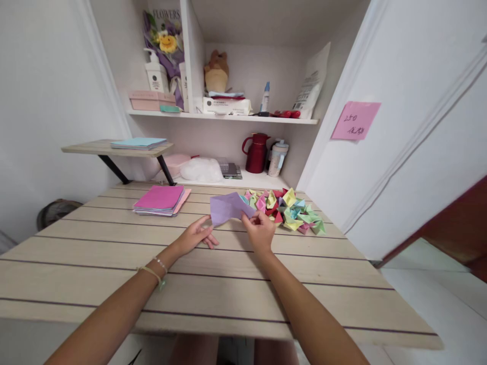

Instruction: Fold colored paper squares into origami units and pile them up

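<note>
A sheet of purple origami paper (226, 208) is raised off the table, creased and slightly bent. My right hand (261, 230) pinches it at its lower right corner. My left hand (197, 235) is beside the sheet's lower left corner, fingers apart and pointing right; its index fingertip is close to the edge, and I cannot tell if it touches. Just beyond my right hand is a heap of folded paper boats (292, 210) in yellow, green, pink, red and blue. To the left lies a stack of coloured paper squares (162, 198), magenta on top.
A slatted wooden table (213, 289) spans the view. At its back left stands a small raised shelf (91, 147) bearing blue paper (139, 143). Behind are a red jug (256, 153), a tumbler (278, 158) and a plastic bag (201, 170). A pink note (355, 120) sticks to the right wall.
</note>
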{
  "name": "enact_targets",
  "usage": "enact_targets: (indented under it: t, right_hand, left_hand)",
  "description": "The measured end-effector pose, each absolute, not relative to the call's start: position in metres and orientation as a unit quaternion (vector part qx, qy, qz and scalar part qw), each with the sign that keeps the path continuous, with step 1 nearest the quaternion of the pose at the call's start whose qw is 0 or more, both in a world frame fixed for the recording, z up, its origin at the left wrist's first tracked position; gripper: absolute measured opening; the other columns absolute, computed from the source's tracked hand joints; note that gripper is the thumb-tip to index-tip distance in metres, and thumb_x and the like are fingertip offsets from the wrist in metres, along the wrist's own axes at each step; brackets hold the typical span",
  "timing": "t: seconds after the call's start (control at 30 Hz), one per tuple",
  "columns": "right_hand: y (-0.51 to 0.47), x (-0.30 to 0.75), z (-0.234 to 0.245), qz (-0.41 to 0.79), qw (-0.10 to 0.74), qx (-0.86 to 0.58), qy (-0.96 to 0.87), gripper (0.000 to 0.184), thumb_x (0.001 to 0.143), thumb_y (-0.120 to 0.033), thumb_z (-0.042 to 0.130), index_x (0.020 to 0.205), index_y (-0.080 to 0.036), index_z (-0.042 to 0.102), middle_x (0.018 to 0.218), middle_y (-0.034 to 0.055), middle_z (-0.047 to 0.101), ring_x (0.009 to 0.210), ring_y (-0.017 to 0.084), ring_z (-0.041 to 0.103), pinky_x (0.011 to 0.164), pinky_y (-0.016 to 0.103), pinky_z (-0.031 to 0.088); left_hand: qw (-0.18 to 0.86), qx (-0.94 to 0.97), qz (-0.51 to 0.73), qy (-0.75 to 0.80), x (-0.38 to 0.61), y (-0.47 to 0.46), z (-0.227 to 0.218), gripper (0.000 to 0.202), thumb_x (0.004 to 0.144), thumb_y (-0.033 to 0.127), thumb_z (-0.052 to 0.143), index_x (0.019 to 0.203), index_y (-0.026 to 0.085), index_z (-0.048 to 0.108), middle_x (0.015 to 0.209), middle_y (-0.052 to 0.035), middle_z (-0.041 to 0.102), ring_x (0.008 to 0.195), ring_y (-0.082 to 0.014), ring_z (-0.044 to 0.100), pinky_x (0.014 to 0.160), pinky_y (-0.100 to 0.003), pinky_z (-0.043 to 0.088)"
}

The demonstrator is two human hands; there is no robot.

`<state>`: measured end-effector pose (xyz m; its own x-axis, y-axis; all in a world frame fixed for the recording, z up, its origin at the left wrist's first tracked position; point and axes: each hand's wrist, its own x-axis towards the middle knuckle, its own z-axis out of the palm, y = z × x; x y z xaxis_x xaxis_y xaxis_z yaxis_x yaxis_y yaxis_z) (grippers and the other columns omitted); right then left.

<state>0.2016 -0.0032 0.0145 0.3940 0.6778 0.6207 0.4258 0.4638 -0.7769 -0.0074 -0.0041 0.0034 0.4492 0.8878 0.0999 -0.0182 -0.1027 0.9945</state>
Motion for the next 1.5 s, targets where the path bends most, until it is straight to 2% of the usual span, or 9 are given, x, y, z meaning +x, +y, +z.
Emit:
enact_targets:
  t: [0.23,0.4,0.67,0.8,0.87,0.97,1.23,1.37,1.5]
  right_hand:
    - [-0.003,0.199,0.01,0.103,0.605,-0.41,-0.675,0.008,0.069,-0.022,0.058,0.069,-0.018,0.066,0.057,-0.0013,0.058,0.051,0.011,0.051,0.053,0.022,0.041]
    - [-0.001,0.203,0.01,0.181,0.601,-0.396,-0.67,0.014,0.067,-0.02,0.058,0.076,-0.018,0.069,0.067,0.0012,0.065,0.056,0.012,0.054,0.056,0.023,0.044]
    - [0.011,0.211,0.008,0.345,0.596,-0.378,-0.619,0.025,0.066,-0.022,0.058,0.088,-0.019,0.07,0.075,0.0022,0.066,0.061,0.013,0.055,0.056,0.024,0.045]
    - [0.014,0.212,0.007,0.357,0.588,-0.384,-0.616,0.014,0.066,-0.03,0.065,0.07,-0.017,0.067,0.066,0.0013,0.063,0.058,0.013,0.053,0.056,0.025,0.044]
    - [0.013,0.211,0.008,0.381,0.586,-0.393,-0.598,0.021,0.065,-0.036,0.067,0.061,-0.016,0.062,0.057,-0.0002,0.058,0.052,0.011,0.05,0.052,0.024,0.042]
    - [0.011,0.207,0.009,0.432,0.592,-0.383,-0.562,0.028,0.063,-0.041,0.069,0.068,-0.016,0.058,0.055,-0.0018,0.057,0.049,0.011,0.051,0.048,0.023,0.043]
    - [0.008,0.201,0.003,0.459,0.562,-0.353,-0.591,0.063,0.074,-0.037,0.058,0.131,-0.019,0.037,0.049,-0.0089,0.052,0.046,0.011,0.057,0.049,0.024,0.047]
    - [0.009,0.2,-0.002,0.433,0.534,-0.352,-0.635,0.049,0.078,-0.04,0.053,0.121,-0.018,0.053,0.054,-0.0043,0.056,0.05,0.013,0.06,0.051,0.025,0.048]
    - [0.006,0.195,-0.002,0.408,0.511,-0.358,-0.666,0.039,0.081,-0.041,0.051,0.112,-0.02,0.062,0.077,0.0037,0.067,0.064,0.016,0.064,0.055,0.026,0.048]
  left_hand:
    - [0.496,0.593,0.496,0.395,-0.008,-0.001,0.009,0.056,0.07,0.034,0.068,0.117,0.011,0.049,0.078,-0.0118,0.07,0.061,-0.0193,0.066,0.057,-0.03,0.051]
    - [0.38,0.558,0.603,0.425,-0.021,0.01,0.012,0.039,0.055,0.031,0.076,0.088,0.012,0.066,0.091,-0.0109,0.069,0.081,-0.0221,0.066,0.07,-0.031,0.052]
    - [0.397,0.538,0.609,0.426,-0.025,0.016,0.007,0.033,0.051,0.033,0.077,0.076,0.012,0.069,0.079,-0.0092,0.071,0.072,-0.0199,0.065,0.07,-0.032,0.051]
    - [0.339,0.561,0.605,0.453,-0.024,0.012,0.013,0.023,0.052,0.031,0.076,0.064,0.014,0.067,0.07,-0.0045,0.069,0.068,-0.0175,0.062,0.066,-0.028,0.05]
    - [0.328,0.563,0.598,0.467,-0.022,0.009,0.015,0.022,0.055,0.032,0.075,0.06,0.014,0.065,0.063,-0.002,0.066,0.062,-0.0152,0.061,0.063,-0.026,0.049]
    - [0.365,0.545,0.604,0.453,-0.017,0.006,0.018,0.027,0.055,0.033,0.075,0.064,0.013,0.059,0.061,-0.0006,0.064,0.06,-0.0142,0.061,0.062,-0.026,0.05]
    - [0.413,0.485,0.647,0.419,-0.014,0.006,0.019,0.04,0.06,0.032,0.073,0.078,0.019,0.039,0.06,0.0035,0.063,0.054,-0.0156,0.065,0.054,-0.026,0.053]
    - [0.435,0.478,0.638,0.419,-0.012,0.005,0.017,0.036,0.062,0.034,0.071,0.084,0.016,0.049,0.068,-0.001,0.066,0.06,-0.0147,0.066,0.063,-0.029,0.055]
    - [0.479,0.503,0.594,0.406,-0.007,0.003,0.015,0.04,0.064,0.033,0.071,0.095,0.014,0.054,0.077,-0.0056,0.068,0.073,-0.0186,0.067,0.068,-0.031,0.055]
